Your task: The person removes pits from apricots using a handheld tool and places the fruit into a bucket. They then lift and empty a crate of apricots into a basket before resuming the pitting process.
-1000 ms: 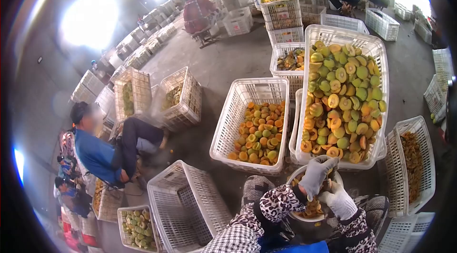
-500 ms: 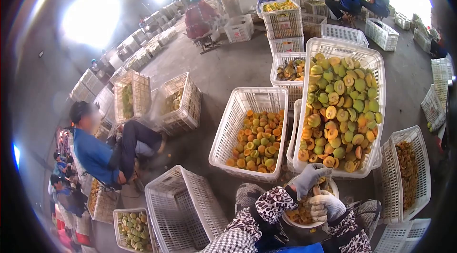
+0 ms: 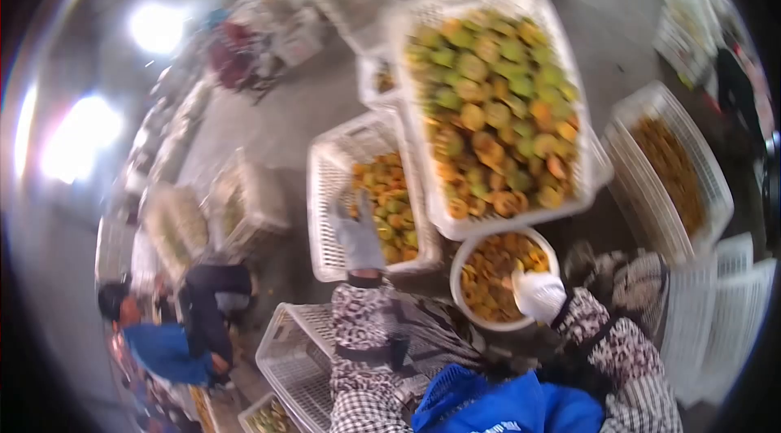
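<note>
My left hand (image 3: 358, 231), in a grey glove, reaches over the left white crate (image 3: 323, 225), which holds orange and green apricot-like fruit (image 3: 394, 209). Its fingers look spread, with no fruit visible in them. My right hand (image 3: 539, 296), in a white glove, is closed at the right rim of a white bowl (image 3: 458, 290). Whatever it holds is too blurred to name. Thin orange fruit pieces (image 3: 494, 278) fill much of the bowl. Just beyond the bowl, a large raised crate (image 3: 488, 227) is heaped with green and orange fruit halves (image 3: 496, 107).
On the right stands a crate (image 3: 716, 189) of dried-looking orange pieces, with white crates (image 3: 720, 311) nearer me. Another white crate (image 3: 285, 352) is by my left arm. A seated person in blue (image 3: 171, 352) is at the left. More crates (image 3: 244, 205) stand beyond.
My hands, together over the bowl before, are now apart. The left has gone out to the left crate, while the right stays by the bowl. The view has swung and is blurred.
</note>
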`<state>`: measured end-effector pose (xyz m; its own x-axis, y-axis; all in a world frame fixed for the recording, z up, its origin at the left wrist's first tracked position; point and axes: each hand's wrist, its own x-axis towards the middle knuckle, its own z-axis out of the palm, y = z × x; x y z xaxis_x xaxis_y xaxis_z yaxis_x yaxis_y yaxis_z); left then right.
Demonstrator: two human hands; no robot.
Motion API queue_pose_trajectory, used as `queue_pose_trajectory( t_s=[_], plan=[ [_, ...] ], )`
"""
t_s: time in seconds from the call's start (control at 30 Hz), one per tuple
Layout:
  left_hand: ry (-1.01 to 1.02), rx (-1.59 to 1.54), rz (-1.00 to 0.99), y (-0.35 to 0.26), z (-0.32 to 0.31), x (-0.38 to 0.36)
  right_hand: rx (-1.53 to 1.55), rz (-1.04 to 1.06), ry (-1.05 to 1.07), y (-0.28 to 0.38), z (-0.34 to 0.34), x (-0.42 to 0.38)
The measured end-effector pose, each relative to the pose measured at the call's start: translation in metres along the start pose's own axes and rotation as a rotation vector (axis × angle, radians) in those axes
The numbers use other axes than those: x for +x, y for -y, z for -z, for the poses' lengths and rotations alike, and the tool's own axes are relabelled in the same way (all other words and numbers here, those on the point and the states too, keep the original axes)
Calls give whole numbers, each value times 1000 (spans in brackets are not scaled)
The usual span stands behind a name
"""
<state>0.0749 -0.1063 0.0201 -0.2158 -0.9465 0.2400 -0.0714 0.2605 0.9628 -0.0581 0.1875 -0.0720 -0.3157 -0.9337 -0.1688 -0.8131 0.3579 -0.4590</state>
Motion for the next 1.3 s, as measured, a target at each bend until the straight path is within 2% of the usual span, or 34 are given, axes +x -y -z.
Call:
queue_pose_trajectory(
  t_s=[0.03, 0.1, 0.17, 0.2, 0.23, 0.3, 0.37, 0.43, 0.5, 0.53, 0.57, 0.6, 0.63, 0.67, 0.7, 0.73, 0.77, 0.8, 0.83, 0.9, 1.03, 1.07, 1.1, 1.13, 1.17, 1.2, 1.23, 1.27, 1.3],
  plan=[
    [-6, -434, 23, 1, -15, -2, 73, 32, 2, -12, -2, -3],
    [187, 26, -191, -6, -54, -1, -87, 17, 138, -8, 22, -5],
    [309, 150, -370, -2, -91, 11, -3, -62, 205, 9, 42, 1],
    [376, 330, -572, -21, -113, 10, 78, -115, 266, 10, 50, 5],
    [485, 387, -523, -12, -133, 14, 83, -123, 266, 13, 60, 8],
    [538, 769, -401, 1, -170, 14, 128, -156, 375, 17, 76, 10],
    [578, 844, -398, 23, -188, -1, 129, -103, 296, 8, 67, 5],
    [598, 942, -402, 26, -206, -16, 140, -34, 1, 3, 55, 5],
    [546, 1323, -373, 26, -215, -36, 250, -131, 69, 6, 60, 6],
    [540, 1328, -365, 29, -210, -36, 259, -191, 165, 10, 76, 7],
    [553, 1180, -357, 36, -207, -35, 261, -252, 255, 14, 88, 8],
    [549, 1033, -355, 47, -203, -28, 347, -193, 82, 10, 78, 1],
    [508, 807, -470, 94, -196, -18, 430, -92, -101, 2, 67, -4],
    [470, 356, -353, 111, -188, -17, 557, -63, -205, -2, 62, -2],
    [594, 133, -57, 130, -177, -12, 688, -199, -245, 1, 70, -3],
    [598, -104, -7, 100, -161, -32, 1138, -354, -234, 15, 96, 1],
    [762, -26, 290, 39, -143, -35, 1390, -534, -229, 20, 109, 7],
    [856, -152, 389, 13, -129, -44, 1447, -547, -319, 13, 106, 14],
    [961, -284, 499, 5, -122, -55, 1488, -656, -349, 17, 120, 19],
    [1198, -344, 396, 3, -109, -70, 1659, -600, -461, 20, 112, 35],
    [1115, -342, 454, -33, -100, -92, 1613, -554, -427, 31, 97, 47],
    [1035, -406, 509, -32, -100, -95, 1651, -496, -426, 28, 88, 49],
    [953, -469, 566, -28, -102, -100, 1690, -442, -424, 25, 78, 52],
    [858, -575, 487, -10, -110, -108, 1697, -467, -409, 25, 72, 56],
    [854, -576, 495, 11, -110, -109, 1695, -475, -405, 30, 68, 59],
    [760, -619, 534, 17, -110, -107, 1653, -391, -412, 44, 73, 64],
    [671, -663, 584, 20, -112, -107, 1607, -323, -425, 50, 78, 64],
    [482, -795, 715, 29, -105, -102, 1492, -395, -228, 44, 82, 57],
    [491, -781, 700, 37, -97, -92, 1350, -351, -261, 48, 79, 55]
  ],
)
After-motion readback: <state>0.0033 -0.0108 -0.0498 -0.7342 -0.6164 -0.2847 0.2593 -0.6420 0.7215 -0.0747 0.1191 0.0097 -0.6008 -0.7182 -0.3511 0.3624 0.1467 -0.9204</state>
